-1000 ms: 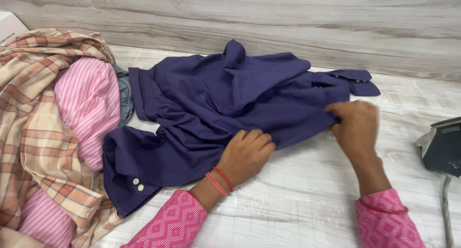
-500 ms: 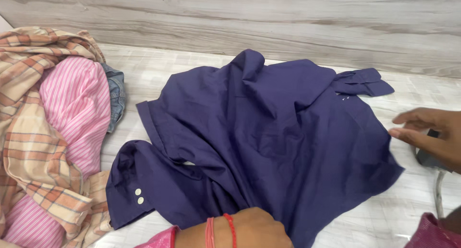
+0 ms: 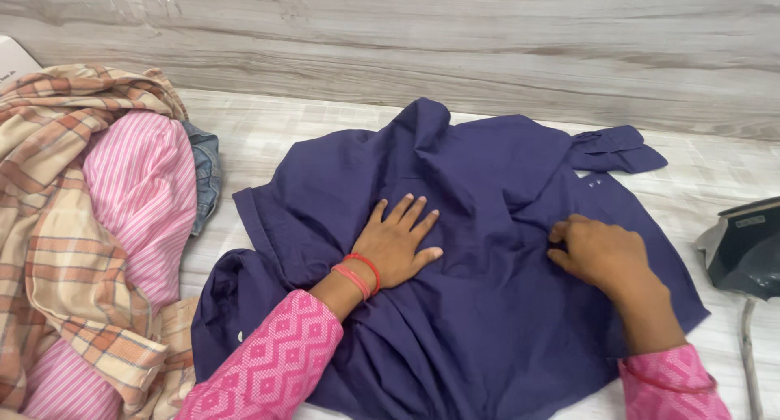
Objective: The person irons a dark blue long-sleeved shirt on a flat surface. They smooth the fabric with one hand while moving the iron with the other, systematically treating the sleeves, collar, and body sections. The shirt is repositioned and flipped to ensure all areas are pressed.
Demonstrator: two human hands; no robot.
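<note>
Grey wood-grain tabletop (image 3: pixel 268 136), navy shirt (image 3: pixel 487 322) spread crumpled across frame centre. Left hand (image 3: pixel 396 245) pressed flat, fingers splayed, on the cloth; right hand (image 3: pixel 597 253) curled, pinching a fold. Likely light, limp, quick to wrinkle; best gripped at hems or seams. Iron (image 3: pixel 743 245) at right edge.

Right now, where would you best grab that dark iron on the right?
Probably from above, by the upper part of the iron, coming in with the right hand, which is nearest. It sits at the table's right edge, partly out of view, so its handle cannot be seen.
</note>
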